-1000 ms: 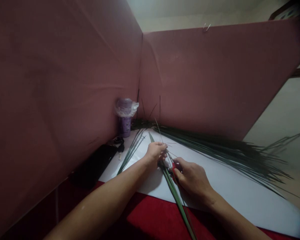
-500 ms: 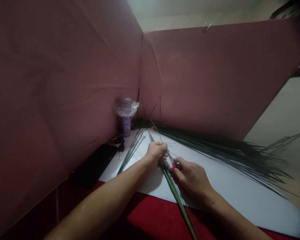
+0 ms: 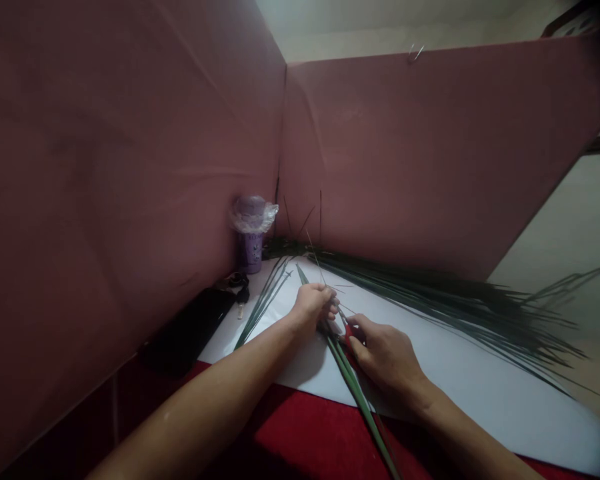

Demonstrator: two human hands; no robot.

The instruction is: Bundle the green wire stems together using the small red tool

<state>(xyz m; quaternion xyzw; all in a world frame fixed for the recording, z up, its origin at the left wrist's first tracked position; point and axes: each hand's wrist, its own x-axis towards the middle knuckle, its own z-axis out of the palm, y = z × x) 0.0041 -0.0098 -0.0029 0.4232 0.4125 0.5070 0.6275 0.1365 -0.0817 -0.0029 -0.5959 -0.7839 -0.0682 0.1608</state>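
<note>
Long green leaves (image 3: pixel 351 382) ran beneath the left hand (image 3: pixel 317 305), across the white sheet (image 3: pixel 455 373) and past its near edge; that hand pinched a thin strand (image 3: pixel 314 252), while the right hand (image 3: pixel 385 350) curled around red-handled scissors (image 3: pixel 349 332), blades toward the left.

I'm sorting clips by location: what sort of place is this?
Probably an indoor craft corner, perhaps at home: two pink panels meet behind a white work surface, a pile of long green leaves lies along its far side, and the right hand holds red-handled scissors.
</note>
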